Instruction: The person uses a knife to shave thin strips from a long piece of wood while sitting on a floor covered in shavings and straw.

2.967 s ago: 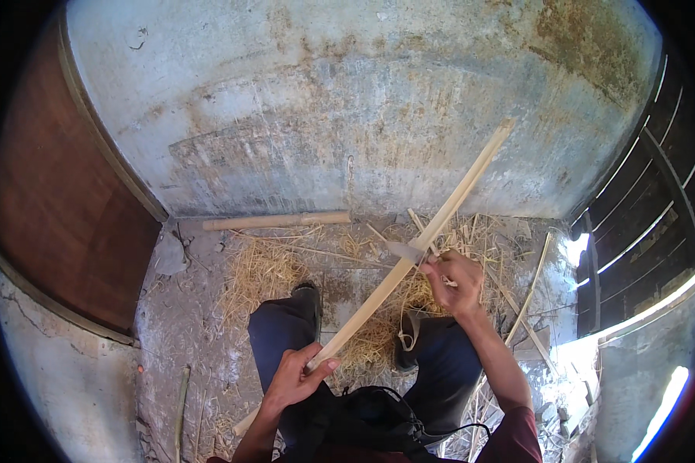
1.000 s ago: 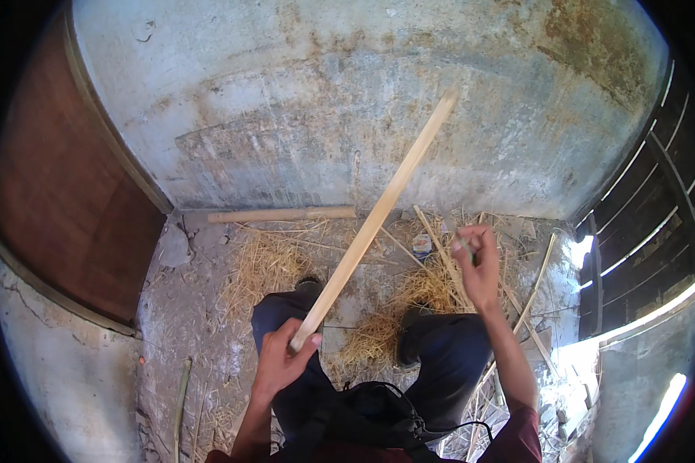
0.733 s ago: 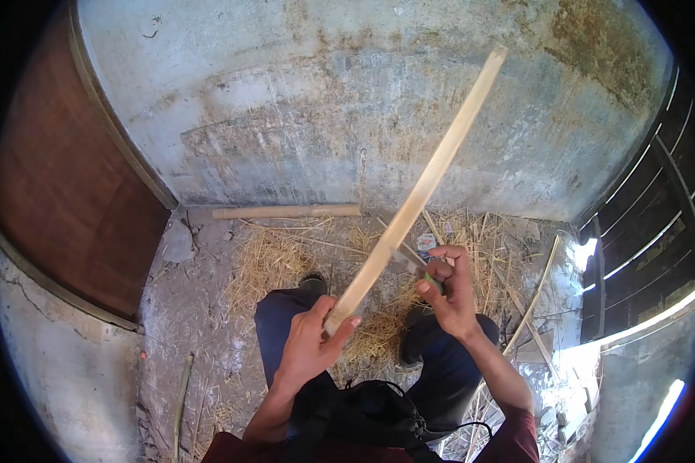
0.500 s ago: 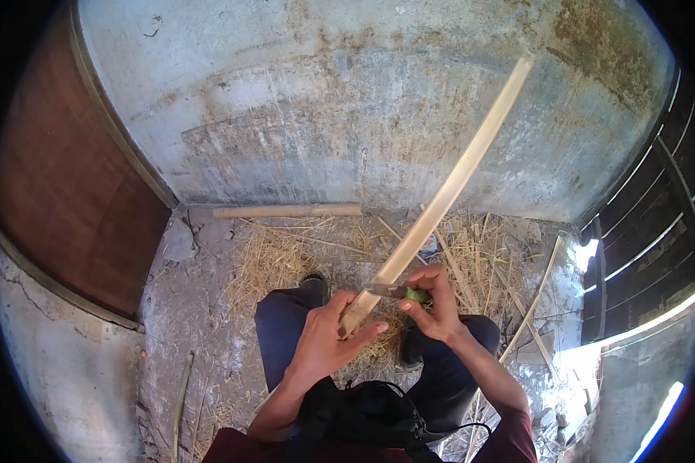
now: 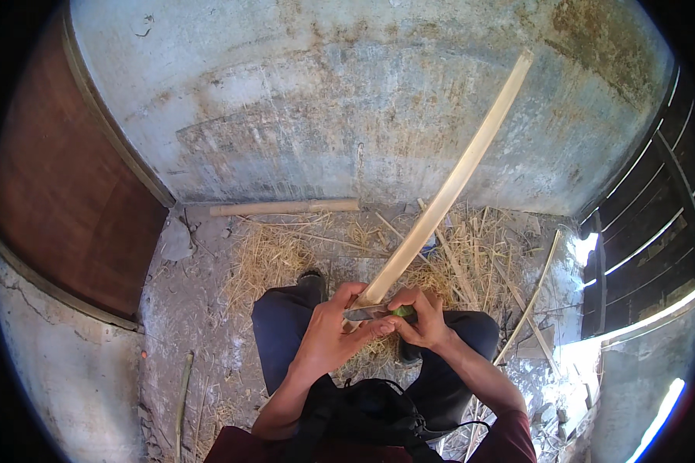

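Observation:
A long pale split-bamboo strip (image 5: pixel 449 189) slants from between my hands up toward the far right, and its near end is mostly hidden by my fingers. My left hand (image 5: pixel 323 339) is closed around that near end. In my right hand (image 5: pixel 426 322) is a knife (image 5: pixel 368 312) with a green handle, which my fingers wrap. Its blade lies crosswise over the strip, pointing left toward my left hand's fingers. My two hands nearly meet, with the left thumb close to the right fingertips.
Straw and shavings (image 5: pixel 266 266) litter the floor around my feet. A bamboo pole (image 5: pixel 284 207) lies along the base of the stained wall (image 5: pixel 309 123). Thin sticks (image 5: pixel 531 297) lie to the right, a greenish stick (image 5: pixel 183 401) to the left. A brown door (image 5: pixel 69 185) stands at left.
The knife and my right hand have moved down the strip toward me and left, close against my left hand. The strip's near end, visible before, is now mostly covered.

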A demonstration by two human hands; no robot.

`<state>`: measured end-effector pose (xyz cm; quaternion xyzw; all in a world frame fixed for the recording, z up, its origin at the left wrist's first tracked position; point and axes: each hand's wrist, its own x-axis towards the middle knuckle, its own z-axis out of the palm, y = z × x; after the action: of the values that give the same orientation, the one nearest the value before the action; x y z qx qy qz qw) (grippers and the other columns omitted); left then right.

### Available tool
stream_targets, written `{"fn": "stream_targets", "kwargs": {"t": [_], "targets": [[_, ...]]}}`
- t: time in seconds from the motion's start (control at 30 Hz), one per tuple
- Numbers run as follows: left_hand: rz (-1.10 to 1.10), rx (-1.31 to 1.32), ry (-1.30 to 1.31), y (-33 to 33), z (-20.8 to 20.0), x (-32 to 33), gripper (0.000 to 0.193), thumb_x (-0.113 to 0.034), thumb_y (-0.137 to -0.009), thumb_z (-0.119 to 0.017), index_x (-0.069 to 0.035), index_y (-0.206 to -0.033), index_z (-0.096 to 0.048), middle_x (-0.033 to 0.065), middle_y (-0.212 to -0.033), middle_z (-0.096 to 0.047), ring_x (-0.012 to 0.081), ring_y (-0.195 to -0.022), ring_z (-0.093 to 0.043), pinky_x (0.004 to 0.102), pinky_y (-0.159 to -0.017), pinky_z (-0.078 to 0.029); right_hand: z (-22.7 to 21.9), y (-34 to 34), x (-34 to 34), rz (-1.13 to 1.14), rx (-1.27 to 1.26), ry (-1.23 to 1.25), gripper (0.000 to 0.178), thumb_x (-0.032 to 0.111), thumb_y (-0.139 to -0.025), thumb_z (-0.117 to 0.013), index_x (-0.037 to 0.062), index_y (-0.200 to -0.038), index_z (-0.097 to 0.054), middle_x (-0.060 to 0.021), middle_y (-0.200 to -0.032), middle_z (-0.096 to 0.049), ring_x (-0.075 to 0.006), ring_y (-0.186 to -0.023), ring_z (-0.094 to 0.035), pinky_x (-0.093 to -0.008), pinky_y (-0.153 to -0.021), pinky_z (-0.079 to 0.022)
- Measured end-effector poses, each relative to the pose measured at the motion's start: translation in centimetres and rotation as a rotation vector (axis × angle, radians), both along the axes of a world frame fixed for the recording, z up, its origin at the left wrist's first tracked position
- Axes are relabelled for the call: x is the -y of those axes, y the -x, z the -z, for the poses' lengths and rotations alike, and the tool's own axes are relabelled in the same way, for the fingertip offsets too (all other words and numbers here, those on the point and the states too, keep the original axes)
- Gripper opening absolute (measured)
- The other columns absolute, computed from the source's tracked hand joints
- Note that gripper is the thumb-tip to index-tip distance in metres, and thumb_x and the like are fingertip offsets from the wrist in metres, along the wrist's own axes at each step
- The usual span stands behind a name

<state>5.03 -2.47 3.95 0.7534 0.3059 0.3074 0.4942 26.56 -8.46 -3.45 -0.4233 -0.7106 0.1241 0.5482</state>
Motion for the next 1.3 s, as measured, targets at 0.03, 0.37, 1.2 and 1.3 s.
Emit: {"fn": "stream_targets", "kwargs": {"t": [0.03, 0.37, 1.2, 1.3], "targets": [[0.007, 0.005, 0.036, 0.0, -0.2, 0.1, 0.057, -0.023, -0.090, -0.091, 0.002, -0.130, -0.058, 0.0120, -0.106, -0.078, 0.0125, -0.095, -0.073, 0.0299, -0.074, -0.056, 0.3, 0.0, 0.0, 0.008, -0.013, 0.011, 0.032, 0.023, -0.094, -0.087, 0.0064, -0.109, -0.064, -0.0099, -0.093, -0.071, -0.0238, -0.077, -0.071, -0.0347, -0.069, -0.055], [0.100, 0.044, 0.149, 0.1, -0.1, -0.1, 0.043, -0.011, -0.099, -0.082, 0.003, -0.135, -0.062, 0.0057, -0.108, -0.074, 0.0075, -0.097, -0.067, 0.0243, -0.081, -0.053, 1.3, 0.0, -0.4, 0.006, -0.038, -0.145, 0.028, 0.018, -0.089, -0.090, 0.0061, -0.101, -0.068, -0.0133, -0.093, -0.075, -0.0292, -0.075, -0.075, -0.0375, -0.066, -0.060], [0.073, 0.017, -0.020, 0.1, 0.3, 0.7, 0.034, -0.011, -0.099, -0.078, 0.003, -0.129, -0.068, -0.0008, -0.084, -0.071, 0.0005, -0.067, -0.049, 0.0226, -0.056, -0.035, 0.2, 0.4, -0.5, 0.068, 0.042, -0.385, 0.025, 0.015, -0.082, -0.093, 0.0050, -0.092, -0.072, -0.0126, -0.084, -0.071, -0.0245, -0.062, -0.070, -0.0352, -0.051, -0.053], [0.065, 0.016, -0.022, 0.2, 0.3, 0.7, 0.034, -0.013, -0.100, -0.078, 0.002, -0.129, -0.068, -0.0024, -0.079, -0.068, 0.0004, -0.066, -0.047, 0.0229, -0.055, -0.034, 0.0, 0.5, -0.5, 0.068, 0.053, -0.373, 0.025, 0.016, -0.082, -0.093, 0.0054, -0.092, -0.072, -0.0118, -0.082, -0.070, -0.0239, -0.061, -0.069, -0.0348, -0.050, -0.053]]}}
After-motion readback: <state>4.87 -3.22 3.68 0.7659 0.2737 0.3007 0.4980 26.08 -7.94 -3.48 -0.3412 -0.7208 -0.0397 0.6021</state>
